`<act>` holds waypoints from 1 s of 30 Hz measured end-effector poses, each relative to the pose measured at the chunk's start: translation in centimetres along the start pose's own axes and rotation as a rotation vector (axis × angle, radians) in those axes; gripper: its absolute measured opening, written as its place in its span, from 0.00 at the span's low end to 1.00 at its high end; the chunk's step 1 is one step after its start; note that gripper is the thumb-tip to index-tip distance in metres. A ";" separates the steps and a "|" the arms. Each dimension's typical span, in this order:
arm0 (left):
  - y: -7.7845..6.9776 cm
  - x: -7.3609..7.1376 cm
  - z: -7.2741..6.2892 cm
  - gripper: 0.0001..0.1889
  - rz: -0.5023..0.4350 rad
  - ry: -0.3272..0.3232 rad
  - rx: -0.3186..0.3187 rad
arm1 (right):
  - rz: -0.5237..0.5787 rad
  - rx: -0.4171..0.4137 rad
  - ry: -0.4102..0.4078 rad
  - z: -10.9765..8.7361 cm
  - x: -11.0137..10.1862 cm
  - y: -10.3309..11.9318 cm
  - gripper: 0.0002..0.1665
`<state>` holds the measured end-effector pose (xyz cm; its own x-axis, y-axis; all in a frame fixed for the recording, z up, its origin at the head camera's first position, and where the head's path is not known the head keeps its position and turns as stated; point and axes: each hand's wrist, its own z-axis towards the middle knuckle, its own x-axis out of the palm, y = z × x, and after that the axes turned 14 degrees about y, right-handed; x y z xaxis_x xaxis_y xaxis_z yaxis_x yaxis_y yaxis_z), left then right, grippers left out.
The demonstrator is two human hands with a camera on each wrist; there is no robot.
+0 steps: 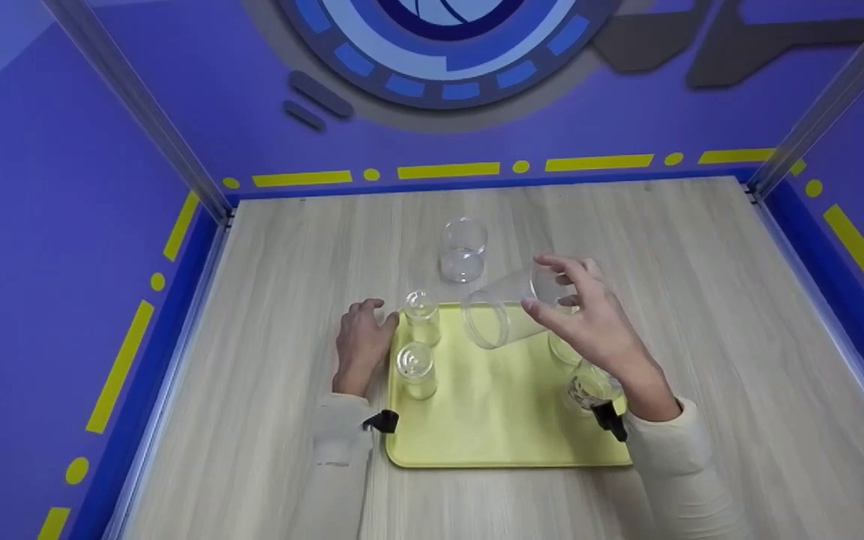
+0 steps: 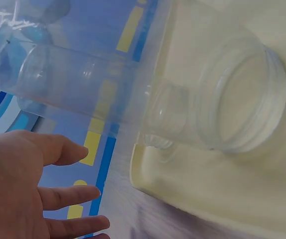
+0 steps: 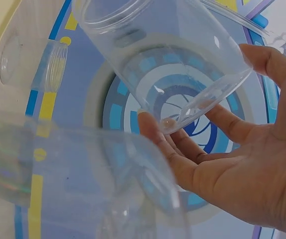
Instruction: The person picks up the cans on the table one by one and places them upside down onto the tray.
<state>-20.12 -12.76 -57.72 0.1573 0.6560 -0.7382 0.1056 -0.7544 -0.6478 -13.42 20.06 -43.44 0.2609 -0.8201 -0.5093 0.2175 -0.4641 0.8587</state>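
My right hand (image 1: 593,319) grips a clear plastic jar (image 1: 511,311) by its base, thumb on one side and fingertips on the other. The jar is tilted over the yellow tray (image 1: 507,442), its threaded mouth facing left and down. My left hand (image 1: 363,337) lies beside the tray's left edge, fingers loosely spread and holding nothing. Nearest to it, a clear jar (image 1: 423,319) stands mouth down on the tray. A second clear jar (image 1: 417,371), also mouth down, is in front of that one; its threaded rim (image 2: 277,99) shows large in the left wrist view.
Beyond the tray, another clear jar (image 1: 463,251) stands upright on the wooden table (image 1: 289,247). At the tray's right side a clear jar (image 1: 589,386) sits partly behind my right wrist, with one more (image 1: 561,349) behind it. Blue printed walls (image 1: 477,142) enclose the table.
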 end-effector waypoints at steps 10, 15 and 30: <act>0.1 0.3 0.2 0.23 0.037 0.017 0.020 | -0.128 -0.023 -0.010 -0.1 0.7 0.4 0.38; 0.3 0.3 0.2 0.23 0.087 0.020 0.035 | -0.218 -0.030 -0.034 -0.3 1.1 0.6 0.38; 0.8 0.8 0.6 0.23 0.144 0.061 0.042 | -0.351 -0.028 -0.013 -0.5 2.2 1.2 0.38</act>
<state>-20.46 -12.84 -58.92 0.2276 0.5377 -0.8119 0.0371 -0.8379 -0.5445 -12.12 17.89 -43.60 0.1542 -0.6167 -0.7720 0.3177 -0.7089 0.6297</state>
